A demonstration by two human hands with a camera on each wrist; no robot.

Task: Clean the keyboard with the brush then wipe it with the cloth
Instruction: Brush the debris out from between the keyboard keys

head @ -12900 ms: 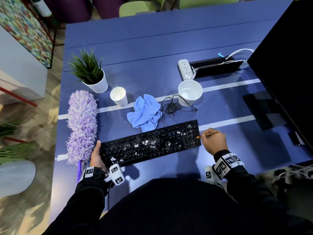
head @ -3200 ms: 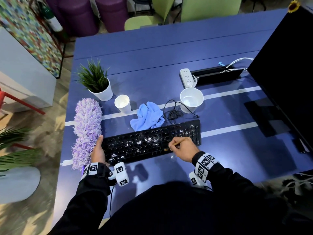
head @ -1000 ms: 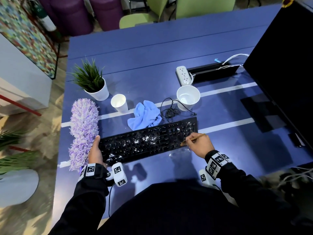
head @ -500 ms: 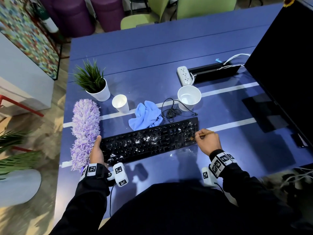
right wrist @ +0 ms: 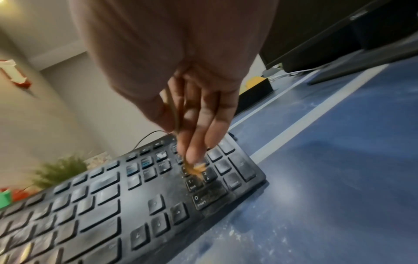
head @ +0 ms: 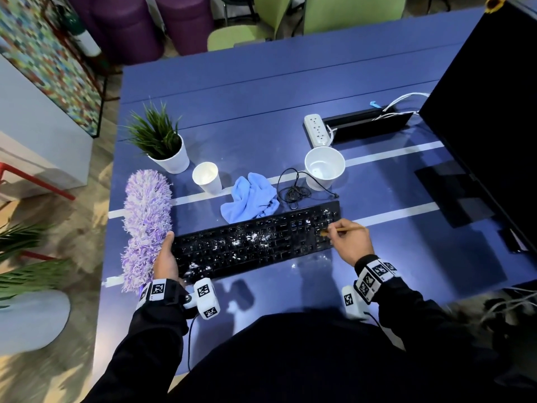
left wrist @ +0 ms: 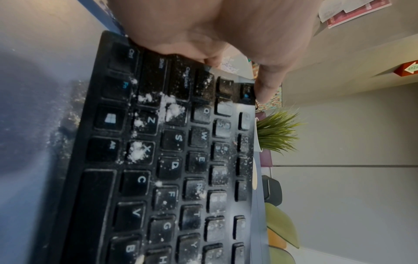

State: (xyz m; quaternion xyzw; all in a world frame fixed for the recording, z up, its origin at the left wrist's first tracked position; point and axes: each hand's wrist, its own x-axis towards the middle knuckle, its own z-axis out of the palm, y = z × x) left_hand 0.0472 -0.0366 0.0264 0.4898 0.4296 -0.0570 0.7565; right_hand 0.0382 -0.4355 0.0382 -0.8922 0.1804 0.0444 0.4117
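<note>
A black keyboard (head: 255, 241) dusted with white powder lies slanted on the blue table (head: 261, 97). My left hand (head: 165, 257) grips its left end, thumb on the top edge; in the left wrist view the keyboard (left wrist: 169, 160) shows powder on the keys under my left hand (left wrist: 226, 44). My right hand (head: 353, 241) pinches a thin wooden brush (head: 345, 229) with its bristles on the number pad. In the right wrist view my right hand (right wrist: 192, 125) holds the brush (right wrist: 195, 169) on the keyboard (right wrist: 135, 196). A crumpled blue cloth (head: 250, 197) lies just behind the keyboard.
A purple fluffy duster (head: 145, 222) lies left of the keyboard. Behind stand a potted plant (head: 162, 144), a small paper cup (head: 207, 177), a white cup (head: 324, 167), a coiled cable (head: 293, 193) and a power strip (head: 317, 130). A dark monitor (head: 494, 112) fills the right.
My right hand has swept the brush from the keyboard's middle front to its right end and now works it on the number pad. The left hand has stayed on the left end.
</note>
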